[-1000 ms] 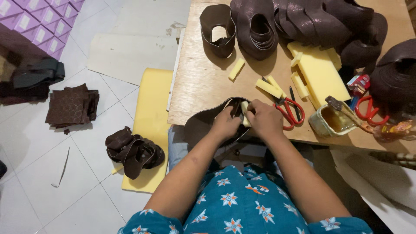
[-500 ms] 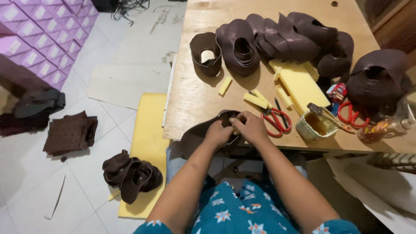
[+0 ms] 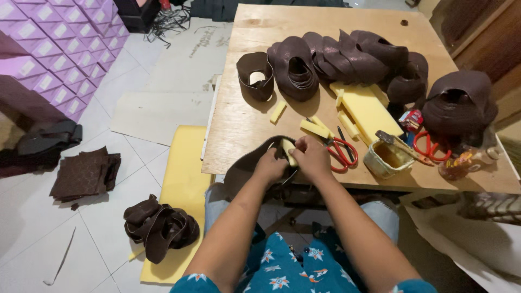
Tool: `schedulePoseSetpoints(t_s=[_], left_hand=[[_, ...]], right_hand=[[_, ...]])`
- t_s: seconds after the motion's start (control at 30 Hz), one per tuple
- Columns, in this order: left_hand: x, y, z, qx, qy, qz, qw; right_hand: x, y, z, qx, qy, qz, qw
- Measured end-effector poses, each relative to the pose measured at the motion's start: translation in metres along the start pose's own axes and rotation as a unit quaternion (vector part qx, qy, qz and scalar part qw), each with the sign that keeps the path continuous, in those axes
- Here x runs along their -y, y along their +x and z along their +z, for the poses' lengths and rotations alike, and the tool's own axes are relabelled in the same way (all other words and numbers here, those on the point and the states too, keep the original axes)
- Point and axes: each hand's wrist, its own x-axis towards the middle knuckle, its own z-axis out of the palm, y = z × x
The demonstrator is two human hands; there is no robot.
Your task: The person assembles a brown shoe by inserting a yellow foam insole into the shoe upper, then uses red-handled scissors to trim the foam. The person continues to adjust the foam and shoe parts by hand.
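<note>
Since the earlier frames the view has tipped up and drawn closer, so more of the tabletop (image 3: 239, 125) shows; both hands have stayed at its near edge, working the same piece.

The left hand (image 3: 270, 165) is closed around the rim of a dark brown leather upper (image 3: 244, 171) that overhangs the tabletop edge toward the lap. The right hand (image 3: 312, 158) pinches a yellow foam strip (image 3: 286, 152) and presses it into the upper's inside; both grips are shut on their things and touch each other.

As a judgement: the strip could seat crooked or wrinkle if the right hand's pressure is uneven, and the upper could slide off the edge if the left grip loosens, since much of it hangs unsupported. The red-handled scissors (image 3: 342, 152) lie just beside the right hand, and the open glue pot (image 3: 384, 158) with its brush stands near; a wide move of the wrist could knock either.

Otherwise little differs: the row of brown uppers (image 3: 336, 57) and the yellow foam block (image 3: 369, 111) lie as before, and the loose strips around them too.
</note>
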Motion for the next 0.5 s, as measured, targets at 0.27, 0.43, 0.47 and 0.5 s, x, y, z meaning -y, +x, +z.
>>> schedulePoseSetpoints(t_s=[0.27,0.43,0.47,0.5], left_hand=[[-0.007,0.007,0.002,0.071,-0.118,-0.048,0.989],[-0.010,0.008,0.015,-0.057,-0.018,0.003,0.998],[-0.010,0.009,0.018,-0.071,-0.007,0.037,0.997],[-0.009,0.011,0.021,-0.069,0.005,0.031,0.997]], right_hand=[[0.000,0.011,0.004,0.018,-0.127,0.009,0.992],[-0.014,0.017,0.002,0.064,-0.097,0.030,0.993],[-0.016,0.020,0.002,0.068,-0.091,0.033,0.993],[-0.018,0.024,0.002,0.069,-0.085,0.033,0.993]])
